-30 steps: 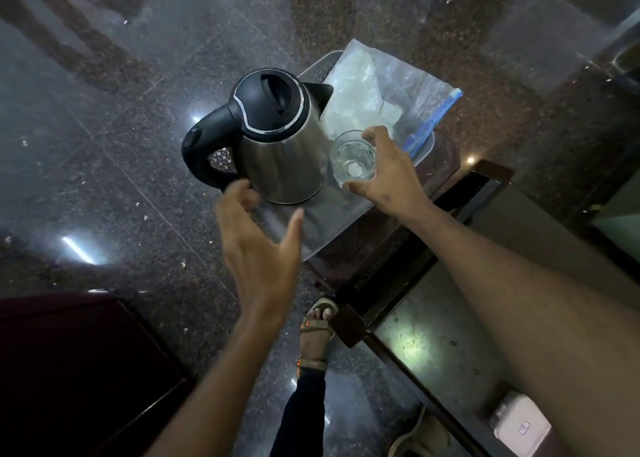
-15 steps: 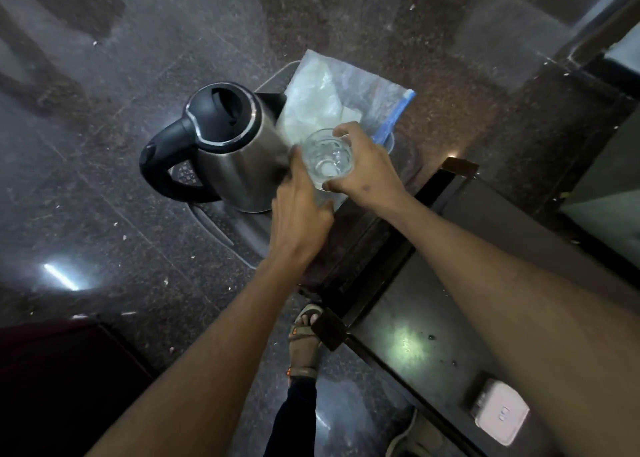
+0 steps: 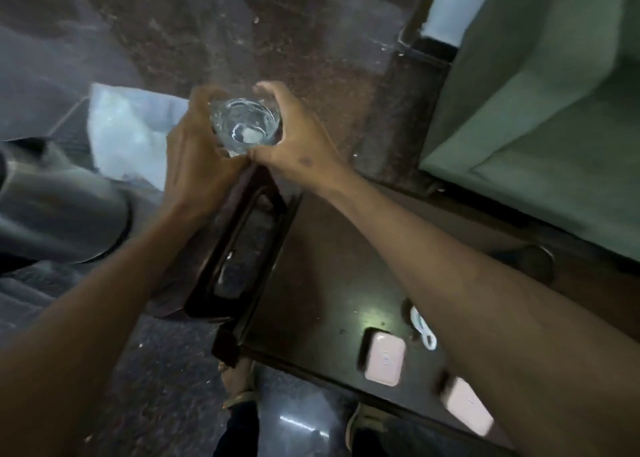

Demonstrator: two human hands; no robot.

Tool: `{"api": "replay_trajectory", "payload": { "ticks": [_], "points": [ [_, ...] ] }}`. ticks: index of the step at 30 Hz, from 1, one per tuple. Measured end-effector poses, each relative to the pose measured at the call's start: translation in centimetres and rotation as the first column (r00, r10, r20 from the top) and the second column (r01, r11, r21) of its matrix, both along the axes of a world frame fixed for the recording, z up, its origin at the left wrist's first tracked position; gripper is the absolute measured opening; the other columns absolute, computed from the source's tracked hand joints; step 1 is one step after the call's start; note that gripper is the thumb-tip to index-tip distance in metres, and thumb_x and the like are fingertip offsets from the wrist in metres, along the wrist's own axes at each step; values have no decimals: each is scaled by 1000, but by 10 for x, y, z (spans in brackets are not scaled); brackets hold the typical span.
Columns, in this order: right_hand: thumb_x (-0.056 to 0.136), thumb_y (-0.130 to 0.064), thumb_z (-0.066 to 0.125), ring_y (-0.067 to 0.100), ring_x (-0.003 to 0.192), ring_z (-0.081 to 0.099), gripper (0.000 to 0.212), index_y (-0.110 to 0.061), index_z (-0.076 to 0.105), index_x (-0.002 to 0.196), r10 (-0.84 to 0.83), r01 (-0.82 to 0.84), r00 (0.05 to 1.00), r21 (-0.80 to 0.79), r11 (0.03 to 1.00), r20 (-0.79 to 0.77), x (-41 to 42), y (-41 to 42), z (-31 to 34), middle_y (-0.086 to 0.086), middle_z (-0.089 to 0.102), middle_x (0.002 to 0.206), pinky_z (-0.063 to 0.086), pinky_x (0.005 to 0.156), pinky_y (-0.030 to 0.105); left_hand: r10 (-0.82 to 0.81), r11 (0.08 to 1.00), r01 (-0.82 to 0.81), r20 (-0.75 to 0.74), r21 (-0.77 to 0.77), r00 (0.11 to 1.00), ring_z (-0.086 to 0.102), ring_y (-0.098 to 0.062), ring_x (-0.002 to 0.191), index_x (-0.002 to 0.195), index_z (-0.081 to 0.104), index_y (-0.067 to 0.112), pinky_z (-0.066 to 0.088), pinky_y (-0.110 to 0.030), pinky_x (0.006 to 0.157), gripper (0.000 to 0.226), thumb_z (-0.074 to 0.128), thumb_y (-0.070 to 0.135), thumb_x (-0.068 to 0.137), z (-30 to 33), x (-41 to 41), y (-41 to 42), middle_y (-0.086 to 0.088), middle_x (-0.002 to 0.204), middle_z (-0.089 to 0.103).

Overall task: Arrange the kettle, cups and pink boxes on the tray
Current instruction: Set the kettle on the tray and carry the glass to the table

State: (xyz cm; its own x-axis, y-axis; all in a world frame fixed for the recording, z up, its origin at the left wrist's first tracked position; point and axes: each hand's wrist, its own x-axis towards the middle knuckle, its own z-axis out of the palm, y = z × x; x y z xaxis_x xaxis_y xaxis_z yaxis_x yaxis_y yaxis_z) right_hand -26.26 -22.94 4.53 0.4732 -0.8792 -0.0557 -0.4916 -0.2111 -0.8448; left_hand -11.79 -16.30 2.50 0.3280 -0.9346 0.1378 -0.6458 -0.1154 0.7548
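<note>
A clear glass cup [image 3: 245, 125] is held in the air between both hands. My left hand [image 3: 194, 158] curls round its left side and my right hand [image 3: 294, 141] grips its right side from the rim. The steel kettle [image 3: 59, 207] is blurred at the left edge, only its body showing. Two pink boxes [image 3: 384, 358] [image 3: 469, 410] lie on the dark table [image 3: 322, 283] under my right forearm. The tray is mostly hidden beneath the kettle and my left arm.
A clear plastic bag [image 3: 128, 134] lies beside the kettle. A white cable [image 3: 424, 330] lies near the pink boxes. A green cushioned seat [image 3: 536, 110] fills the upper right. My sandalled feet [image 3: 239, 387] stand on the dark stone floor below.
The view has swung right and down, so the kettle slid to the left edge and both pink boxes came into sight. My left hand has closed round the glass cup beside my right hand.
</note>
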Motion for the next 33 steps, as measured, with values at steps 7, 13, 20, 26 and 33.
{"api": "replay_trajectory", "payload": {
  "ticks": [7,13,20,26,33],
  "points": [
    [79,-25,86,19,124,61,84,-7,40,146,-188,187,979,-25,982,-77,-150,-6,-16,6,60,140,48,103,31,-254,967,255,-28,14,967,68,-13,99,129,54,16,50,-29,78,78,82,57,70,-16,-138,-46,16,109,65],
    [74,-21,88,21,125,61,90,-9,38,148,-314,320,928,-4,947,-198,-265,2,-52,7,61,138,49,105,37,-458,883,461,-52,88,887,68,-17,103,133,54,13,49,-29,80,68,89,29,77,-53,-248,-63,8,112,68],
    [74,-21,85,21,117,64,76,-13,47,139,-445,468,851,18,884,-280,-350,31,-103,5,66,128,49,96,30,-613,762,610,-60,217,788,70,-37,111,129,54,10,54,-47,87,63,88,25,78,-100,-340,-61,-8,115,74],
    [73,-16,82,28,116,64,72,-16,45,135,-487,531,800,35,847,-351,-372,52,-141,7,65,127,54,92,37,-649,706,632,-68,319,758,69,-39,112,130,51,10,54,-49,89,67,87,21,74,-134,-371,-48,-9,118,73],
    [72,-19,86,30,116,64,75,-14,44,135,-519,574,760,29,819,-391,-372,64,-168,9,63,129,54,90,39,-679,670,646,-49,365,732,69,-37,111,127,49,11,54,-48,89,68,86,19,71,-156,-379,-40,-5,117,73]
  ]
}}
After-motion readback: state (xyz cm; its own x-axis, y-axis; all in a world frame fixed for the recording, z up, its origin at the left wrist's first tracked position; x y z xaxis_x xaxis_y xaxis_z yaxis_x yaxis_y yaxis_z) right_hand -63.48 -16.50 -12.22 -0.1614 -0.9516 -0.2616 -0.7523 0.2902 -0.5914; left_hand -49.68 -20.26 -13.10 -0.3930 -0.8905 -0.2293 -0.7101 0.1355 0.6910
